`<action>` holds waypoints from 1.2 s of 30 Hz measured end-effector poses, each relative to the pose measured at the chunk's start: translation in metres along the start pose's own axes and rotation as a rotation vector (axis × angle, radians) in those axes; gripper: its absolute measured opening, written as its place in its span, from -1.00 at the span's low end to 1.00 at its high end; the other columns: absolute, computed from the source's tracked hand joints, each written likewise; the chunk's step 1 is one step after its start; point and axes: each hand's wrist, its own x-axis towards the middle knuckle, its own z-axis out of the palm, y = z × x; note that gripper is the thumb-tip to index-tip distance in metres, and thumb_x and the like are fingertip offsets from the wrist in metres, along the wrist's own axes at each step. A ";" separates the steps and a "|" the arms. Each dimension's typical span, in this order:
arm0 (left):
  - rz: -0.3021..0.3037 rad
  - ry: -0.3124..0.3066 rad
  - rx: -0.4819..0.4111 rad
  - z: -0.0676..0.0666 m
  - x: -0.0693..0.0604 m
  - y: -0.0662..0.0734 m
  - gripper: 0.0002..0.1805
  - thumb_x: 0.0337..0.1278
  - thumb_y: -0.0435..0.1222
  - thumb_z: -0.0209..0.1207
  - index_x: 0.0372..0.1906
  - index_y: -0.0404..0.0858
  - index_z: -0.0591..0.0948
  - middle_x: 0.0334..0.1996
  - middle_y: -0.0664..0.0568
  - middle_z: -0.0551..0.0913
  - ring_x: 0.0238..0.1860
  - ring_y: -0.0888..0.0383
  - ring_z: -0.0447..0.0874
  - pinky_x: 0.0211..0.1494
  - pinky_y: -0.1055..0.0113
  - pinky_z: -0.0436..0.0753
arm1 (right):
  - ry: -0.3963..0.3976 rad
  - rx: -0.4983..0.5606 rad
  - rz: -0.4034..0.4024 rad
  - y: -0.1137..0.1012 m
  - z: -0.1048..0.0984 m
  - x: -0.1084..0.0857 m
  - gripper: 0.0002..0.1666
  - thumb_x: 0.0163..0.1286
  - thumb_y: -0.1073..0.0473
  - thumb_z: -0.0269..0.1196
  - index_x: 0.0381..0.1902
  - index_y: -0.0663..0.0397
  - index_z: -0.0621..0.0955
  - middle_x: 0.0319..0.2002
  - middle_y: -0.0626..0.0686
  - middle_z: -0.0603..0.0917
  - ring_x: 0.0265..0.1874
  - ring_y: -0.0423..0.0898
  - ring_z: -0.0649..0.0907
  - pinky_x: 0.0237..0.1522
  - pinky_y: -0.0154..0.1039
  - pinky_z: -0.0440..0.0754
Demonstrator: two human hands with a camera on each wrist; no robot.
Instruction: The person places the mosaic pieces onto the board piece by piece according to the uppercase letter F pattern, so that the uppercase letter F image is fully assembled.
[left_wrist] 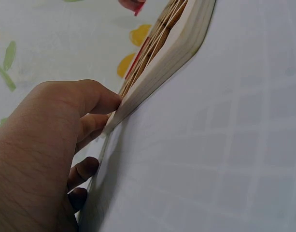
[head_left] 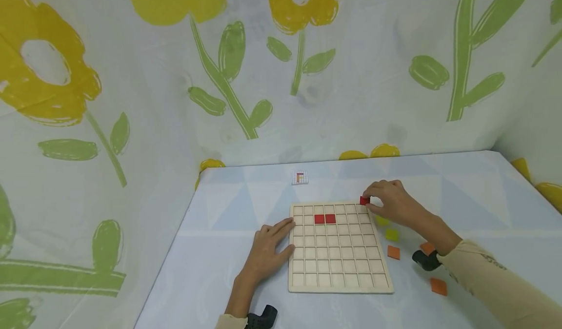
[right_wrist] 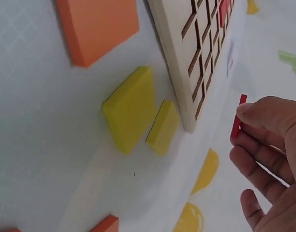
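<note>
A wooden grid board [head_left: 338, 254] lies on the table, with two red tiles [head_left: 325, 218] side by side in its second row from the far edge. The left hand [head_left: 267, 249] touches the board's left edge, its fingers extended. In the left wrist view, the thumb [left_wrist: 106, 100] meets the board's side. Above the far right corner of the board, the right hand [head_left: 391, 203] pinches a red square tile [head_left: 364, 200] between thumb and finger. The right wrist view shows this red tile [right_wrist: 238, 116] edge-on, apart from the board, with the other fingers loosely bent.
Right of the board lie yellow tiles [head_left: 392, 235] and orange tiles [head_left: 393, 252], some partly under the right forearm. A small card [head_left: 300, 177] with a coloured grid pattern lies beyond the board. Flower-printed cloth [head_left: 351, 109] hangs behind the table.
</note>
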 end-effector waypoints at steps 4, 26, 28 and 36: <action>0.003 0.008 -0.002 0.000 0.000 0.000 -0.37 0.27 -0.02 0.15 0.46 0.08 0.43 0.45 0.35 0.32 0.00 0.22 0.36 -0.01 0.18 0.32 | 0.012 0.006 -0.038 -0.005 0.000 0.000 -0.76 0.19 0.25 0.48 -0.16 0.07 0.73 -0.13 0.05 0.71 -0.03 0.12 0.62 0.06 0.19 0.34; 0.029 0.007 -0.004 -0.003 0.001 -0.002 -0.37 0.30 -0.03 0.15 0.47 0.05 0.42 0.46 0.32 0.32 0.01 0.17 0.36 0.01 0.15 0.31 | -0.004 0.014 -0.106 -0.027 0.005 0.006 -0.78 0.20 0.23 0.47 -0.17 0.04 0.74 -0.13 0.01 0.72 -0.05 0.07 0.61 0.04 0.18 0.35; 0.028 0.002 -0.004 -0.002 0.001 -0.002 -0.37 0.30 -0.03 0.15 0.47 0.06 0.41 0.46 0.32 0.32 0.01 0.17 0.36 0.02 0.15 0.31 | 0.002 0.013 -0.108 -0.027 0.006 0.007 -0.78 0.19 0.24 0.48 -0.18 0.04 0.74 -0.14 0.01 0.72 -0.07 0.05 0.62 0.04 0.18 0.35; 0.032 0.005 -0.005 -0.001 -0.001 0.000 -0.37 0.29 -0.04 0.15 0.46 0.04 0.43 0.46 0.31 0.32 0.00 0.16 0.37 -0.01 0.16 0.32 | -0.020 0.028 -0.087 -0.031 0.010 0.006 -0.80 0.18 0.24 0.48 -0.20 0.04 0.75 -0.16 -0.02 0.72 -0.09 0.02 0.61 0.07 0.17 0.34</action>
